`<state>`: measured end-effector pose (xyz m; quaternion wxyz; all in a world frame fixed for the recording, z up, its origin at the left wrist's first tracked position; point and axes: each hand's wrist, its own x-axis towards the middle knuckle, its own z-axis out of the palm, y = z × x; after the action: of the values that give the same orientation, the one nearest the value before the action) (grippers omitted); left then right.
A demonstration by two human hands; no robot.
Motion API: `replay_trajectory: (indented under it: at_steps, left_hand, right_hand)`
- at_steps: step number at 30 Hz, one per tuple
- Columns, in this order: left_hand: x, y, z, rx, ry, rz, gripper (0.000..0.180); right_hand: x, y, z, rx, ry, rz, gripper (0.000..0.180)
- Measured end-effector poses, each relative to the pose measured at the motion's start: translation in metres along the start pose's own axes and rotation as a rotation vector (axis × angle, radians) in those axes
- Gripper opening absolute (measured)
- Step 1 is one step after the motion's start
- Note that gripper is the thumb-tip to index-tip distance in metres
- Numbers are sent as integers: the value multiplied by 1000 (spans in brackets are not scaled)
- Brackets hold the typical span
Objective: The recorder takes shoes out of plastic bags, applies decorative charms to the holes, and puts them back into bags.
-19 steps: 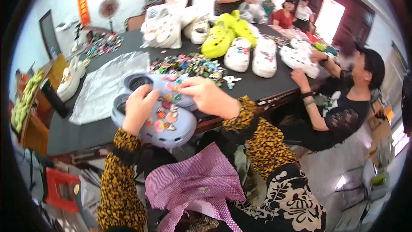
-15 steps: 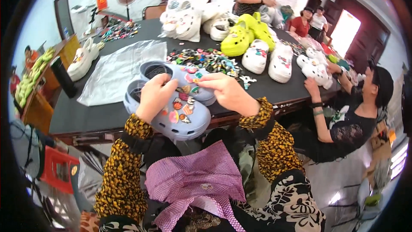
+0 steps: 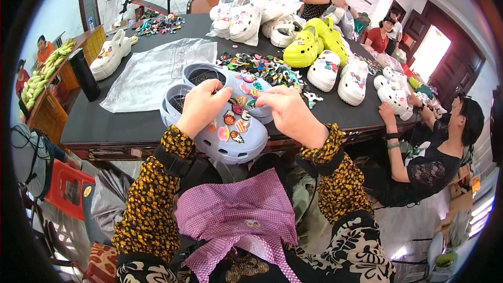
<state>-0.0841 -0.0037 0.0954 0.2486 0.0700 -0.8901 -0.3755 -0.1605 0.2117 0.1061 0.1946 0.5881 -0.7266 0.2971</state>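
Note:
A pair of pale blue clogs sits at the table's near edge, a near clog (image 3: 230,149) and a far clog (image 3: 201,67) side by side. Small colourful shoe charms (image 3: 230,118) cover their uppers: a basketball, a cake slice, pink and green shapes. My left hand (image 3: 203,107) is closed over the near clog's upper by its foot opening, the fingertips partly hidden. With fingers bent, my right hand (image 3: 296,115) presses its fingertips at a charm on the far clog; the exact charm is mostly covered.
Loose charms (image 3: 267,68) lie heaped behind the clogs. A clear plastic bag (image 3: 157,73) and black bottle (image 3: 84,76) are at left. White clogs (image 3: 352,84) and lime clogs (image 3: 304,47) stand beyond. At right a co-worker (image 3: 435,152) handles white clogs.
The whole view has shifted, so the table scene sits further right. My right index finger, straighter before, is now more bent at the charms. My left hand keeps its hold on the near clog.

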Motion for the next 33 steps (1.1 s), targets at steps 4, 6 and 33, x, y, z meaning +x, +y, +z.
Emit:
replay_trajectory:
  at_steps: [4, 6, 33]
  left_hand:
    - [0, 0, 1, 0, 14, 4, 34]
    - [1, 2, 2, -2, 14, 10, 34]
    - [0, -5, 6, 33, 47, 93, 31]
  right_hand:
    - [3, -22, 3, -340, -52, -38, 21]
    - [5, -26, 7, -554, -141, -123, 18]
    - [18, -21, 29, -391, -139, -100, 22]
